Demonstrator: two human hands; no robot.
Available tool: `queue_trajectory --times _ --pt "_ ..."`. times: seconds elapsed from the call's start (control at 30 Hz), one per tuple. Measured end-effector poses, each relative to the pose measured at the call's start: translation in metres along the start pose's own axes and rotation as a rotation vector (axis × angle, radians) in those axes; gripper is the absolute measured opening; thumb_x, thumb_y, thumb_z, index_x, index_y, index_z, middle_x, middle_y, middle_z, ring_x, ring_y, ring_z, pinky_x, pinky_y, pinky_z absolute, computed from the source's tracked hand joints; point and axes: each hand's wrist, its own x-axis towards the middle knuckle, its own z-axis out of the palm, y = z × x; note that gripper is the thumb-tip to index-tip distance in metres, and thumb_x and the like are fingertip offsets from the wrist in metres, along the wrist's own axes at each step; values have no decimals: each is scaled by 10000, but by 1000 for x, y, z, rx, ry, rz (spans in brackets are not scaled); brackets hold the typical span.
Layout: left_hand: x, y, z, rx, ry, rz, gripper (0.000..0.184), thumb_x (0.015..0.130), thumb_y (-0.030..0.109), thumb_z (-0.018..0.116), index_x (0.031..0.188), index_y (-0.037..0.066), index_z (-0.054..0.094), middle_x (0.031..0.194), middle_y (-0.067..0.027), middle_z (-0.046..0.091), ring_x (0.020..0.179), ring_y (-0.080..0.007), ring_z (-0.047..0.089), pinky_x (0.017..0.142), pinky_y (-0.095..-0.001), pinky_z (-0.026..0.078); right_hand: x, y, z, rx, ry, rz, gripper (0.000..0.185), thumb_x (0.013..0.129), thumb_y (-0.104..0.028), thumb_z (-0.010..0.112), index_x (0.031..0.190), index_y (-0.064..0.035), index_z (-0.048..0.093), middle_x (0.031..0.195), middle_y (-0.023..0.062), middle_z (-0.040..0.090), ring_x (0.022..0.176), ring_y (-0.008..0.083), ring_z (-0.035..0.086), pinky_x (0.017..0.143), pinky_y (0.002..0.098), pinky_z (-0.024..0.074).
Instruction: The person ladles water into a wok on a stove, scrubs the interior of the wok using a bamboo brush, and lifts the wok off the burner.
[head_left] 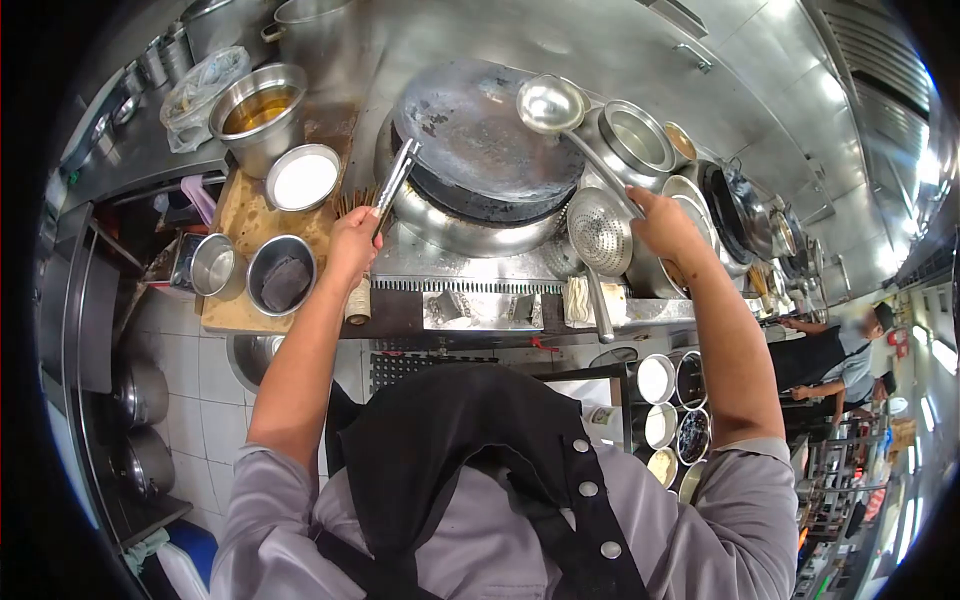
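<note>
My left hand [353, 245] is closed around metal tongs [396, 180], whose tips point up toward the left rim of a wide, dark round pan [480, 130] on the steel stove. My right hand [668, 228] grips the long handle of a steel ladle [550, 104]. The ladle's bowl is over the right side of the dark pan; I cannot tell whether it touches. Below that handle lies a perforated skimmer [599, 232], its own handle reaching past the stove's front edge. Bamboo sticks [356, 201] stand near my left hand.
On the left, a wooden board [232, 312] holds a pot of amber liquid [256, 108], a bowl of white contents [303, 178] and a pot with something dark [282, 276]. Stacked steel pots [637, 138] stand right. Containers [660, 425] sit lower right. Another person [835, 350] works farther right.
</note>
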Motion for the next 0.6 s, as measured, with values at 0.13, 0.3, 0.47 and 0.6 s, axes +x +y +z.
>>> queue_trajectory --times 0.13,0.3,0.47,0.6 --pt "-2 3 -3 -43 -27 -10 202 1036 270 556 992 97 652 607 16 514 427 -62 381 375 -247 267 7 -4 1 -161 -108 -59 565 848 -64 566 1404 -161 566 1135 244 694 1063 401 672 946 489 524" --pt "-1 7 -8 -33 -45 -14 219 1035 266 557 958 91 664 597 15 513 435 -70 392 395 -257 278 -4 -34 4 -180 -133 65 557 856 -66 556 1401 -179 582 1170 220 695 1087 382 676 952 487 528" --pt "4 3 -13 -15 -59 11 238 1032 266 560 943 78 674 590 11 520 437 -79 399 410 -270 287 2 -41 -1 -196 -165 8 560 852 -64 568 1396 -194 590 1194 201 694 1093 375 678 956 472 532" --pt "6 6 -18 5 -77 3 248 1028 269 564 938 67 675 593 7 529 445 -81 408 420 -273 300 1 -47 4 -212 -274 84 556 839 -58 587 1379 -185 600 1161 199 706 1044 357 699 932 450 545"
